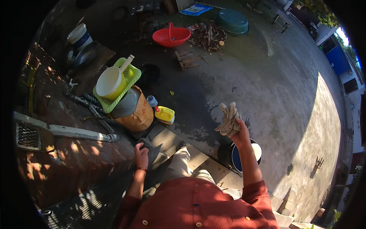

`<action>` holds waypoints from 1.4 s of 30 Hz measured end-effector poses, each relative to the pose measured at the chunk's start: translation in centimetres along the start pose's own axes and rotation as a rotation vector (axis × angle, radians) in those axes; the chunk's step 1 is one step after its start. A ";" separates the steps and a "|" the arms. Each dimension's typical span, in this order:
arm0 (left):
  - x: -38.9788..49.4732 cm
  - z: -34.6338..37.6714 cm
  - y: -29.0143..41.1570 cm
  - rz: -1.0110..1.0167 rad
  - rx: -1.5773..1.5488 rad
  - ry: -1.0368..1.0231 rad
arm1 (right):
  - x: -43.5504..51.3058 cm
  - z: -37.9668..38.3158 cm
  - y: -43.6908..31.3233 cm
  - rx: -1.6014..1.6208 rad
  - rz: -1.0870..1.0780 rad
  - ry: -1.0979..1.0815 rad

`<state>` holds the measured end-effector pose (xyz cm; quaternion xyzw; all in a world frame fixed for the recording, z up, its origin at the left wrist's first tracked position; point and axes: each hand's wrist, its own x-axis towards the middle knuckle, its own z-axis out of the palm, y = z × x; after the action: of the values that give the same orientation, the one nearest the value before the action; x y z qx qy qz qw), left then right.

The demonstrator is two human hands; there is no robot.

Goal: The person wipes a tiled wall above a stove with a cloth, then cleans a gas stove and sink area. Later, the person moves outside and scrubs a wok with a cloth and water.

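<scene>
My right hand [241,134] grips a crumpled, soiled beige cloth [228,118], perhaps a fabric glove, in front of me on the right. Below that forearm stands a round container [256,151], partly hidden by my arm, with dark blue and white showing. My left hand [141,154] is low on the left with its fingers bent, beside a dark flat piece [154,153]; whether it touches this is unclear. Beyond it are a yellow jug [165,114] with a red cap and a brown paper sack [140,117] around a grey container.
A yellow-white dipper [110,83] rests in a green plastic basket [133,73] above the sack. A white pipe [80,133] runs along the brick wall at left. Farther off are a red basket [168,40], a wooden slatted piece [190,60], dry plant debris and a green tub [233,21].
</scene>
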<state>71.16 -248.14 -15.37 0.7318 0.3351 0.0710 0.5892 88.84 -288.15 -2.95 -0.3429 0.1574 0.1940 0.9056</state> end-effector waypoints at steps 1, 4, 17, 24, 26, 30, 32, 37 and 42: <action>2.3 1.1 -2.2 -0.025 -0.014 0.044 | 4.6 0.1 1.1 0.006 0.062 -0.050; 7.8 4.5 -6.4 -0.174 0.055 0.049 | 16.4 -2.8 5.7 0.055 0.253 -0.064; 22.6 17.2 -8.9 -0.632 -0.334 0.213 | 47.8 -3.4 19.6 0.003 0.888 -0.104; 33.0 22.7 -16.7 -0.837 -0.397 0.386 | 59.1 -5.5 30.7 -0.354 1.051 -0.135; 37.1 24.0 -19.5 -0.871 -0.347 0.416 | 62.1 -7.0 35.1 -0.394 1.070 -0.142; 42.7 26.3 -25.7 -0.833 -0.105 0.452 | 65.5 -10.0 43.6 -0.541 1.139 -0.189; 43.7 26.5 -28.6 -0.772 -0.010 0.394 | 65.6 -11.4 47.6 -0.575 1.149 -0.212; 43.5 26.9 -28.5 -0.371 0.521 0.315 | 67.0 -13.3 52.2 -0.513 1.291 -0.258; 43.0 25.4 -28.2 -0.245 0.491 0.238 | 66.6 -13.0 53.1 -0.552 1.367 -0.263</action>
<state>105.31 -241.85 -61.03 0.7930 0.4947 0.0013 0.3555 120.76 -244.18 -69.88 -0.3574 0.1714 0.7853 0.4756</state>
